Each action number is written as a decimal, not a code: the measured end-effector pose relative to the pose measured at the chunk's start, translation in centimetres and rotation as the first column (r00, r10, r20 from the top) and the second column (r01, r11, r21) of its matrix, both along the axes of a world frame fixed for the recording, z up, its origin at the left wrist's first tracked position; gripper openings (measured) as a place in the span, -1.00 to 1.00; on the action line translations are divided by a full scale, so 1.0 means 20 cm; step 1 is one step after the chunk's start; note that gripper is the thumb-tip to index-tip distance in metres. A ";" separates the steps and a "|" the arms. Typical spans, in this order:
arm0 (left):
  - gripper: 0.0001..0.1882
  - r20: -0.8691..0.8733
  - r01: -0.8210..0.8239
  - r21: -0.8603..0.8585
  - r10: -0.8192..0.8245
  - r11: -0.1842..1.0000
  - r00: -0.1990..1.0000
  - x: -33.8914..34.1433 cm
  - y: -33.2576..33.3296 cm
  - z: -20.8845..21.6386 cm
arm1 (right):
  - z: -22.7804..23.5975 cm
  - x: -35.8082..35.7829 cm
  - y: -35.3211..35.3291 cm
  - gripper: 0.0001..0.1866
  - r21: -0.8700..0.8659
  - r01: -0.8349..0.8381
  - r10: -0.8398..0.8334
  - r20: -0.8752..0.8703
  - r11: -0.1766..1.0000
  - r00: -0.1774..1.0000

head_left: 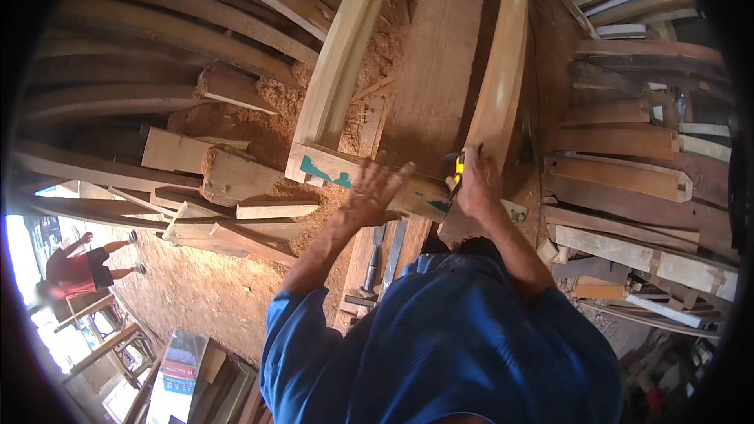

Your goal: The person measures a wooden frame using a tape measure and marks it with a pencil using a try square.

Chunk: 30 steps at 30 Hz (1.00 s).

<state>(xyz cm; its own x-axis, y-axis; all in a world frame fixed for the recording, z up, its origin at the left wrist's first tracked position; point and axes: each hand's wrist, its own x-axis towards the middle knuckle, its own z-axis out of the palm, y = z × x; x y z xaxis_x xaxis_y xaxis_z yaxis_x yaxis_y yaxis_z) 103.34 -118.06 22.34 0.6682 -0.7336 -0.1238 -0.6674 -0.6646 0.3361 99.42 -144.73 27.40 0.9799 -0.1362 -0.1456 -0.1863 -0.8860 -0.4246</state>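
Yellow tool in R hand, nr board edge, gap L

The left hand, fingers spread, is over a pale wooden crosspiece with green patches; the right hand holds a small yellow-and-black tool, perhaps a tape measure

A woodworking workshop — stacked timber, scattered sawdust.

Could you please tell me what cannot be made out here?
In the head view:
- Yellow tool: partly hidden by the right hand.
- Green-marked board: partly covered by the left hand.
- Left pale beam: far end cut off by top edge.
- Lower-right clutter: too dim and small to identify.
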 end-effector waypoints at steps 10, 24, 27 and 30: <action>-0.25 -0.048 0.097 -0.055 -0.099 0.994 0.994 0.00 -0.09 -0.06 | -0.15 -0.03 -0.08 -0.58 -0.121 -0.034 0.045 0.086 0.992 0.995; -0.32 -0.165 -0.086 0.042 0.092 0.995 0.982 -0.08 0.05 -0.09 | -0.16 -0.01 -0.06 -0.54 -0.122 -0.048 0.057 0.072 0.991 0.996; -0.51 -0.014 -0.224 0.002 0.224 0.974 0.974 -0.13 0.22 -0.08 | -0.19 -0.02 -0.07 -0.55 -0.151 -0.026 0.045 0.123 0.988 0.991; -0.53 -0.035 -0.343 -0.052 0.341 0.938 0.939 -0.15 0.31 0.07 | -0.21 -0.04 -0.11 -0.55 -0.127 -0.054 0.075 0.163 0.990 0.984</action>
